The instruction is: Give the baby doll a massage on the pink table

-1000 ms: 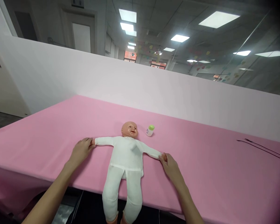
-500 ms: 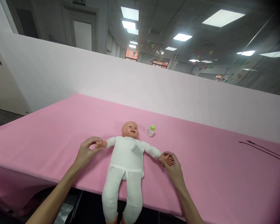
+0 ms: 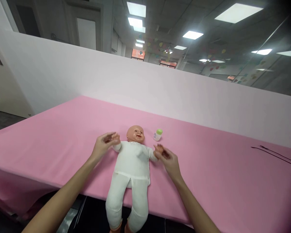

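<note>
A baby doll point(image 3: 132, 161) in a white top and white trousers lies on its back on a pink-covered table point(image 3: 215, 174), its legs reaching past the near edge. My left hand point(image 3: 103, 145) is closed around the doll's hand at the left, beside its head. At the right, my right hand point(image 3: 169, 161) grips the doll's other hand between thumb and fingers. Both doll arms are bent up, raised off the cloth. Just beyond the right doll hand stands a small bottle point(image 3: 157, 135) with a green cap.
Two thin dark cords point(image 3: 278, 154) lie at the table's right side. A white low wall point(image 3: 145, 84) with glass above runs along the far edge. At the far left is a door point(image 3: 2, 84) with a metal handle.
Both my hands have moved inward and upward with the doll's hands. The doll's arms were stretched out sideways and are now bent, closer to its body.
</note>
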A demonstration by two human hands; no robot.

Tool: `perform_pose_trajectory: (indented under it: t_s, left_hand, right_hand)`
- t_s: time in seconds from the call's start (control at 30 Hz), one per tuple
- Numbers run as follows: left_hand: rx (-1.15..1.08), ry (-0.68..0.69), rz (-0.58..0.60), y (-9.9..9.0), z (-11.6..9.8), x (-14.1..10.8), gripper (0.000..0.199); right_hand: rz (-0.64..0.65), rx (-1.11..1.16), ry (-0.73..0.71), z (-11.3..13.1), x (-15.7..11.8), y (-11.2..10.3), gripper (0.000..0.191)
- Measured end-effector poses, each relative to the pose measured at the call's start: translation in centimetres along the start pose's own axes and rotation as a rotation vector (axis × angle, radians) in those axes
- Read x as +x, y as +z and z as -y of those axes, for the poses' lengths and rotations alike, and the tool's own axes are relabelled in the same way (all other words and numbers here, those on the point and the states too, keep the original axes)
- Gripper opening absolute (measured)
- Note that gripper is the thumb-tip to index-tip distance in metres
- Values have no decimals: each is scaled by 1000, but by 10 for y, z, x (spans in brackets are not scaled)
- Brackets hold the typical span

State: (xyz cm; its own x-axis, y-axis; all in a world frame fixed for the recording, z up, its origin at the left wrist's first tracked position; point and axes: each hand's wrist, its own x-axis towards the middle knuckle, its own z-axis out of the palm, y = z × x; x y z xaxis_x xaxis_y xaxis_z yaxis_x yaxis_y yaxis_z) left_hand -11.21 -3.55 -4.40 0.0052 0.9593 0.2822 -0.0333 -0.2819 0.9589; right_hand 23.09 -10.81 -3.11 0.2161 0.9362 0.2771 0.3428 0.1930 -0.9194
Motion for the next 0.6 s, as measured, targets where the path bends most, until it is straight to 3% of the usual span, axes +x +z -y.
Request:
perform_pose_trajectory:
  t_s: [0.07, 0.17, 0.27, 0.33, 0.43, 0.5, 0.6]
  left_hand:
    - [-24, -142, -43, 19, 5, 37, 39]
    - [85, -374, -35, 40, 19, 79, 38]
    - [110, -476, 48, 44, 27, 95, 41]
    - [83, -487, 103, 34, 24, 93, 42]
    - [-42, -326, 259, 5, 9, 74, 38]
    - [-87, -178, 448, -16, 0, 53, 28]
    - [22, -72, 805, -39, -4, 16, 22]
  right_hand:
    - [-8, 71, 137, 1, 38, 12, 38]
    - [52, 115, 460, -6, 83, 31, 29]
    - [70, 141, 527, -15, 98, 40, 23]
    - [85, 175, 501, -16, 93, 35, 28]
    - [175, 254, 347, -11, 69, 12, 45]
    - [294, 257, 225, -7, 46, -6, 48]
    - [562, 99, 115, -5, 7, -24, 34]
